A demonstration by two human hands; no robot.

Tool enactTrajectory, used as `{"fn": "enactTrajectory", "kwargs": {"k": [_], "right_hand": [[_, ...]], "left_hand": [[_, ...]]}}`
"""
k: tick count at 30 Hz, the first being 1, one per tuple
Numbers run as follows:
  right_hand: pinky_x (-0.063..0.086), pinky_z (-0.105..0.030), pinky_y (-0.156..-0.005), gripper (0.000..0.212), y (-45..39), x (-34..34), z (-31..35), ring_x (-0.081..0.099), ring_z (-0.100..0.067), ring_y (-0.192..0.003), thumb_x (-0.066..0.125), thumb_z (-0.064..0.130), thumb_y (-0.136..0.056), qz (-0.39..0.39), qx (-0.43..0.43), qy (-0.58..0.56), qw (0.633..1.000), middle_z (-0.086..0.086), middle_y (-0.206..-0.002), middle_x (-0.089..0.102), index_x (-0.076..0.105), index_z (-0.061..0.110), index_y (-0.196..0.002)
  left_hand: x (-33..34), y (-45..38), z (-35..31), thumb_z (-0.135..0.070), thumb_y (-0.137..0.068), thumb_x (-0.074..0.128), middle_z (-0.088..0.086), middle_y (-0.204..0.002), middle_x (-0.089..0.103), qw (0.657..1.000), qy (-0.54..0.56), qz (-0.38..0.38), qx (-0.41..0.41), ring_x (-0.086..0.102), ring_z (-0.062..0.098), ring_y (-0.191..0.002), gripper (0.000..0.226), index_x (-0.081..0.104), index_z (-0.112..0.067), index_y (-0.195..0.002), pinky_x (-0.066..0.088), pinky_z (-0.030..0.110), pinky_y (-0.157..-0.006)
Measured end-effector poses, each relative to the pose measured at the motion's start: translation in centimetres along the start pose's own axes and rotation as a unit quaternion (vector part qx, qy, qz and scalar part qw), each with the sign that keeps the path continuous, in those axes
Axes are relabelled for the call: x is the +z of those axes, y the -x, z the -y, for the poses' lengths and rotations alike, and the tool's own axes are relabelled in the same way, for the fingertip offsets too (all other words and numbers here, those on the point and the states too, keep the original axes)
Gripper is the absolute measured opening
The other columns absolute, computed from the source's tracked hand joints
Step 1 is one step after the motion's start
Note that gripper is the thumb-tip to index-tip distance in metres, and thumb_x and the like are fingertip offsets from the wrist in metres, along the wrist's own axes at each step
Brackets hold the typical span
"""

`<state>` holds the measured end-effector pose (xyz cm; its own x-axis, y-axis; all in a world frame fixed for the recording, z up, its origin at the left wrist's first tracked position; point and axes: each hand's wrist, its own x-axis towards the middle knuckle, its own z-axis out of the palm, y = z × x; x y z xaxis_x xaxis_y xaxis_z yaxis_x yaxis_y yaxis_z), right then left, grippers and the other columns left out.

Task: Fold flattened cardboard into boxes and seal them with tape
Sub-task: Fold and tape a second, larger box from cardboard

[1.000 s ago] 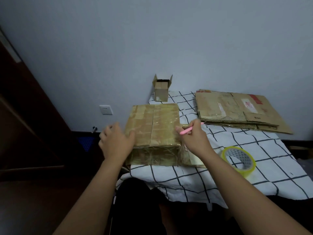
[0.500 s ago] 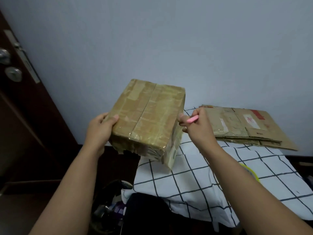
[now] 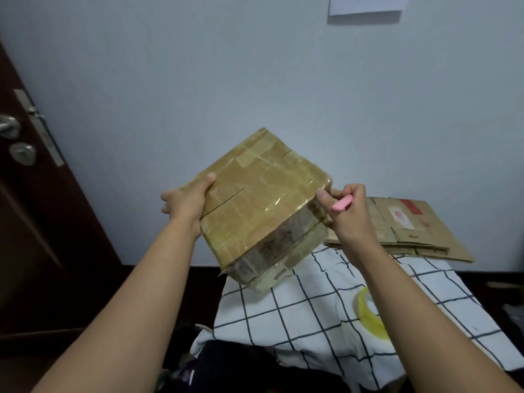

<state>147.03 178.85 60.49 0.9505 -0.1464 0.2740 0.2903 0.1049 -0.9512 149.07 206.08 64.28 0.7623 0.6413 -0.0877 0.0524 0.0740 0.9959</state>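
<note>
A taped-up brown cardboard box [image 3: 261,202] hangs in the air above the table's left edge, tilted with its glossy top toward me. My left hand [image 3: 185,202] grips its left side, thumb on top. My right hand [image 3: 347,211] holds the box's right corner and also pinches a pink cutter [image 3: 342,205]. A stack of flattened cardboard [image 3: 411,231] lies at the back right of the table. The yellow tape roll [image 3: 370,314] lies on the cloth, partly hidden by my right forearm.
The table wears a white cloth with a black grid [image 3: 297,316]. A dark wooden door [image 3: 34,222] with a metal handle stands at the left. A sheet of paper [image 3: 365,7] hangs on the pale wall. Dark clutter lies on the floor below.
Both hands lifted the box off the table and have turned it in the air, its near end swinging right. The view has tilted upward.
</note>
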Motion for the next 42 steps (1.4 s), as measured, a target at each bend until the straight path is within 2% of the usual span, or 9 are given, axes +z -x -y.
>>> {"fn": "enactTrajectory", "kwargs": {"k": [2, 6, 12, 18, 20, 25, 30, 36, 42], "right_hand": [[0.053, -0.035, -0.08, 0.04, 0.7, -1.0, -0.2, 0.064, -0.019, -0.102, 0.075, 0.03, -0.086, -0.01, 0.006, 0.003, 1.0, -0.001, -0.111, 0.055, 0.035, 0.025, -0.092], [0.052, -0.043, -0.091, 0.046, 2.1, -2.1, -0.8, 0.062, -0.017, -0.103, 0.077, 0.047, -0.075, -0.001, -0.003, 0.08, 0.997, 0.002, -0.107, 0.055, 0.042, 0.029, -0.098], [0.034, -0.022, -0.06, 0.049, 4.6, -2.3, -0.8, 0.042, -0.005, -0.066, 0.077, 0.036, -0.082, 0.049, -0.053, 0.233, 0.97, 0.008, -0.08, 0.042, 0.034, 0.018, -0.097], [0.036, -0.026, -0.059, 0.05, 6.1, -2.4, -1.3, 0.051, -0.005, -0.065, 0.078, 0.042, -0.079, -0.005, -0.168, 0.324, 0.931, 0.016, -0.109, 0.057, 0.029, 0.044, -0.087], [0.037, -0.025, -0.052, 0.053, 6.6, -2.2, -2.1, 0.049, -0.004, -0.058, 0.08, 0.042, -0.078, -0.016, -0.197, 0.34, 0.92, 0.008, -0.095, 0.06, 0.028, 0.042, -0.087], [0.035, -0.03, -0.036, 0.053, 7.8, -2.0, -5.7, 0.046, -0.02, -0.045, 0.083, 0.035, -0.076, -0.039, -0.27, 0.399, 0.876, 0.003, -0.063, 0.048, 0.037, 0.023, -0.099], [0.03, -0.027, -0.036, 0.055, 8.4, -2.8, -7.7, 0.041, -0.016, -0.043, 0.081, 0.044, -0.074, -0.01, -0.251, 0.391, 0.885, 0.009, -0.063, 0.041, 0.035, 0.026, -0.1], [0.045, -0.024, -0.053, 0.031, 6.0, -4.1, -5.8, 0.057, -0.003, -0.059, 0.067, 0.033, -0.09, -0.069, -0.105, 0.138, 0.982, 0.002, -0.079, 0.059, 0.036, 0.03, -0.088], [0.038, -0.029, -0.071, 0.035, -3.6, -4.1, -5.5, 0.047, -0.012, -0.081, 0.063, 0.029, -0.093, -0.096, 0.108, 0.071, 0.987, 0.004, -0.093, 0.047, 0.032, 0.018, -0.106]], "left_hand": [[0.8, 0.1, 0.3, -0.046, -0.053, 0.091, 0.008, -0.126, 0.046, 0.995, 0.07, 0.018, -0.064, 0.059, 0.025, -0.105, 0.094, 0.032, -0.016, -0.12, 0.059, 0.046, -0.08], [1.3, 0.6, -0.2, -0.043, -0.064, 0.082, 0.015, -0.119, 0.067, 0.992, 0.061, 0.1, -0.047, 0.068, 0.019, -0.075, 0.08, 0.053, -0.009, -0.13, 0.054, 0.028, -0.048], [1.6, 2.1, -1.5, -0.025, -0.089, 0.071, 0.001, -0.113, 0.062, 0.967, -0.101, 0.235, 0.012, 0.066, 0.019, -0.093, 0.058, 0.041, -0.024, -0.139, 0.054, 0.032, -0.062], [2.0, 2.3, -1.8, -0.049, -0.092, 0.061, 0.002, -0.147, 0.046, 0.878, -0.393, 0.238, 0.136, 0.047, 0.028, -0.126, 0.079, 0.017, -0.028, -0.155, 0.04, 0.039, -0.097], [2.6, 2.3, -1.3, -0.057, -0.089, 0.058, 0.002, -0.149, 0.045, 0.83, -0.481, 0.202, 0.199, 0.039, 0.03, -0.136, 0.072, 0.027, -0.029, -0.148, 0.036, 0.044, -0.106], [4.0, 3.2, 1.0, -0.053, -0.094, 0.054, 0.002, -0.137, 0.057, 0.771, -0.511, 0.253, 0.283, 0.054, 0.023, -0.121, 0.04, 0.058, -0.027, -0.124, 0.042, 0.034, -0.087], [4.3, 4.8, 4.7, -0.075, -0.09, 0.034, -0.001, -0.152, 0.042, 0.724, -0.583, 0.178, 0.323, 0.031, 0.025, -0.141, 0.061, 0.061, -0.037, -0.129, 0.023, 0.052, -0.114], [3.8, 9.0, 9.5, -0.06, -0.088, 0.057, 0.013, -0.14, 0.033, 0.898, -0.349, -0.062, 0.261, 0.031, 0.032, -0.127, 0.069, 0.04, -0.019, -0.141, 0.028, 0.048, -0.106], [4.6, 12.3, 11.1, -0.053, -0.086, 0.067, 0.008, -0.155, 0.012, 0.993, -0.095, -0.057, 0.048, 0.018, 0.031, -0.14, 0.098, 0.009, -0.018, -0.156, 0.033, 0.045, -0.106]]}}
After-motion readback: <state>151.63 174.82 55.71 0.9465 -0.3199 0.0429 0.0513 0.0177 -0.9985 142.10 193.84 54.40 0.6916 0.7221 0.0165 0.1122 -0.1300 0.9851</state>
